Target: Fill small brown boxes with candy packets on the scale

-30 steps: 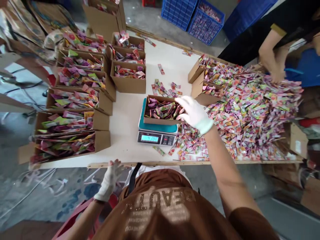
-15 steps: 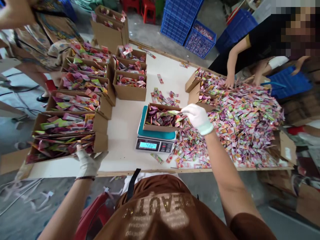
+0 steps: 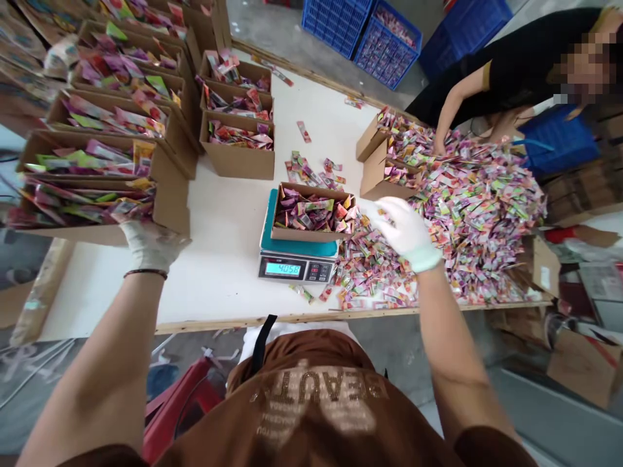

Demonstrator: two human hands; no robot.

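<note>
1. Head view: the small carton (image 3: 302, 234) sits on the scale (image 3: 298, 248), long side running left to right, just left of the right hand (image 3: 407, 233), the nearer one.
2. That hand curls loosely; whether it pinches anything, I can't tell.
3. The left hand (image 3: 150, 245) touches a filled box (image 3: 92, 234), grip unclear.

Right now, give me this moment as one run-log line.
left hand: at nearest left carton | right hand: at loose sachets | open carton: on scale, holding sachets | display: lit

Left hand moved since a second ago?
Yes: against the scale, the left hand has gone left and forward, from the near edge of the table to the front left box.
</note>
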